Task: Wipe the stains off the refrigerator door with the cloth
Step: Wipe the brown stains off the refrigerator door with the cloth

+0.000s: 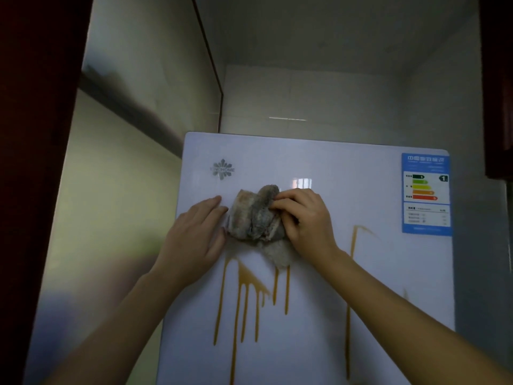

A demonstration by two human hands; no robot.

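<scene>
Nearest the lens, the left forearm (125, 315) and right forearm (402, 307) reach up from the bottom corners toward the door (347, 168). On the right hand (305, 218), the right fingers (280, 202) are curled and pinching the cloth (255, 215) at its upper right edge, with the palm lying over that side of the bundle. Over on the left hand (194, 232), the left fingers (216, 204) are straight and pressed together, flat on the door, tips touching the cloth's left edge and holding nothing. And the cloth itself, a crumpled, grey, dirty-looking wad, sits against the upper middle of the white door, one pale corner hanging below the right hand. Just under it are the stains (244, 290): orange-brown drips running down in several thin lines, two of them starting right at that hanging corner. Another long streak (353, 240) drops further right, passing behind the right forearm. Up left on the door there's a grey snowflake logo (222, 169); at the top right corner, a blue energy label (426, 193) with coloured bars. Pale wall (305, 93) rises behind, and a dark panel (27, 162) frames the left edge.
</scene>
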